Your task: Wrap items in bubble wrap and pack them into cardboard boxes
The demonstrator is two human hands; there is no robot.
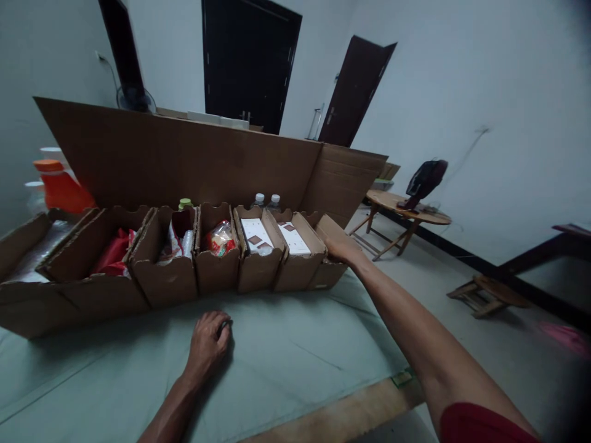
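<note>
My left hand rests on the pale green cloth in front of the row of cardboard boxes. Its fingers are curled in, and a small dark thing that I cannot make out shows by the thumb. With the arm stretched forward, my right hand reaches into the rightmost cardboard box; the box wall hides its fingers. Just left of it, two boxes each hold a white pack with brown squares. Farther left are a red and clear food packet and a red packet in their own boxes.
A tall cardboard panel stands behind the boxes. Bottles with white caps and an orange bottle stand behind the row. To the right are a round wooden table with a dark fan and a low stool.
</note>
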